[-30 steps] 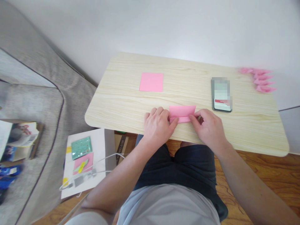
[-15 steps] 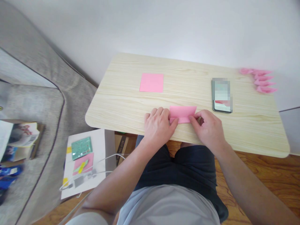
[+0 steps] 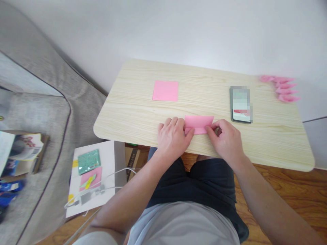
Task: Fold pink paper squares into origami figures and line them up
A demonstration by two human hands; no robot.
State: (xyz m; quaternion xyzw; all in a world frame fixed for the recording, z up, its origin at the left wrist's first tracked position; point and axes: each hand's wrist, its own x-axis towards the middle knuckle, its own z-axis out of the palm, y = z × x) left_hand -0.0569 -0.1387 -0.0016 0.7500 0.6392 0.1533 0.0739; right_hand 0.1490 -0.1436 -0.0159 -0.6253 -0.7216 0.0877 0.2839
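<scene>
Between my hands a pink sheet of paper (image 3: pixel 199 121) lies near the front edge of the table, its near side folded up in a narrow strip. My left hand (image 3: pixel 174 136) grips its left end, thumb on the strip. At the right end my right hand (image 3: pixel 226 139) pinches the strip between thumb and fingers. A flat pink paper square (image 3: pixel 165 91) rests farther back on the left. Several folded pink paper pieces (image 3: pixel 284 90) sit in a row at the back right corner; their exact shape is blurred.
A phone (image 3: pixel 240 104) lies on the wooden table (image 3: pixel 127 112), right of the paper. Below left, a white box (image 3: pixel 107 153) bears a green packet (image 3: pixel 89 161), pink paper and white cables. A grey sofa (image 3: pixel 84 92) stands at the left, and a wall runs behind the table.
Both hands keep their hold on the pink sheet, with hardly any movement. The folded strip looks slightly less sharply set off than a second ago. The view has shifted a little.
</scene>
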